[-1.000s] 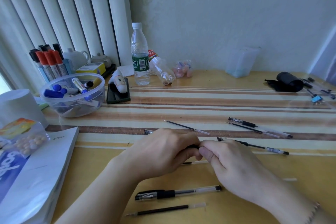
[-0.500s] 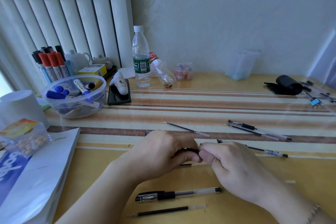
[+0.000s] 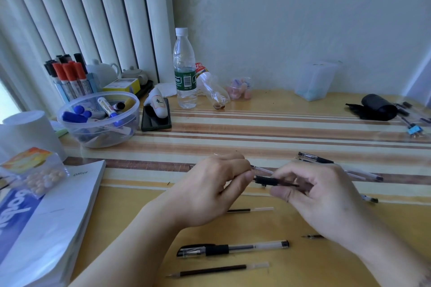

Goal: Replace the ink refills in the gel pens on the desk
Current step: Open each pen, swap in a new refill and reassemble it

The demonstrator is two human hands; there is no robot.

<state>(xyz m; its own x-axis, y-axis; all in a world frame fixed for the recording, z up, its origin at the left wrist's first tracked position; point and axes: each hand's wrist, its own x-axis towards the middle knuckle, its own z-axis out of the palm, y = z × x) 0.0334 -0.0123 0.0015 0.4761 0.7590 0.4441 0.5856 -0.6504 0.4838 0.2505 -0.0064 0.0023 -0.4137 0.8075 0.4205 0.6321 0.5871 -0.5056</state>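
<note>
1. Far left: glossy white paperback book (image 3: 58,216) with a blue cover panel, a crinkled clear packet of pale round beads (image 3: 35,175) resting on its upper corner.
2. Behind: round clear plastic bowl (image 3: 98,121) heaped with blue-capped markers; beside it a tall clear ribbed water bottle (image 3: 185,70) with green label and white cap, standing upright.
3. Underneath everything: smooth yellow wooden desk (image 3: 233,105) crossed by a brown-and-cream striped mat.
4. Centre: left hand (image 3: 210,191) pinched shut on one end of a slim black-gripped gel pen piece (image 3: 268,180), held level just above the desk.
5. Same piece: matte black rubber sleeve at its left end, thin dark rod running rightward into the right hand (image 3: 319,196), whose thumb and curled fingers close round that far end.
6. Near edge, below the hands: capped clear-barrelled gel pen with black grip (image 3: 233,249) lying flat; just beneath it a loose thin black ink refill (image 3: 217,270) with translucent tail.
7. Right of centre: more clear pens (image 3: 314,158) lying flat beyond the right hand.
8. Far right: soft black rolled cloth pouch (image 3: 375,107).
</note>
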